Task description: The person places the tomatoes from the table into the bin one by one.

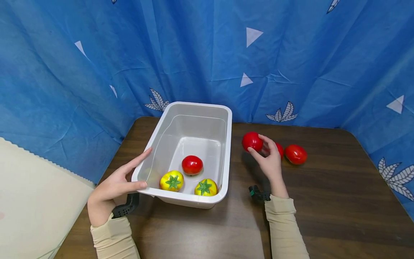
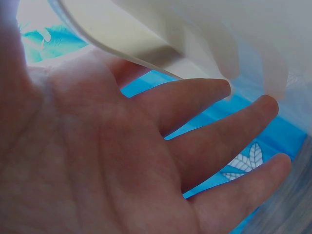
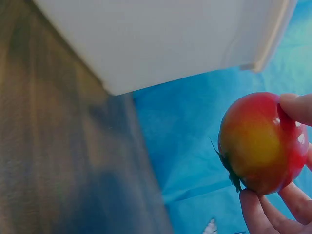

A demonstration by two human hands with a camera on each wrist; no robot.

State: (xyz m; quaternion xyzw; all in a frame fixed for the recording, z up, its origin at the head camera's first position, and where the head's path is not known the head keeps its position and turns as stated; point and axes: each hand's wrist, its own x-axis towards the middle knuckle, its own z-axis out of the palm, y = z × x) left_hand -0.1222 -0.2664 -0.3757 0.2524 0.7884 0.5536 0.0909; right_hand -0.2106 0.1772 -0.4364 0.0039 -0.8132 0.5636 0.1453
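Observation:
A light grey plastic bin (image 1: 182,196) stands on the table. In it lie a red tomato (image 1: 192,165) and two with yellow tops and green leafy crowns, one tomato (image 1: 171,181) at the near left and another tomato (image 1: 206,187) at the near right. My left hand (image 1: 113,185) rests at the bin's near left corner, thumb and index finger over the rim; its other fingers (image 2: 219,131) extend straight along the outside. To the right of the bin, my right hand (image 1: 270,160) pinches a red tomato (image 3: 261,144) above the table, its yellow-tinged, leafy end showing in the right wrist view.
Another red tomato (image 1: 295,154) sits on the dark wooden table (image 1: 336,187), right of my right hand. A further tomato (image 1: 280,150) is partly hidden behind that hand. Blue patterned cloth (image 1: 200,54) hangs behind the table.

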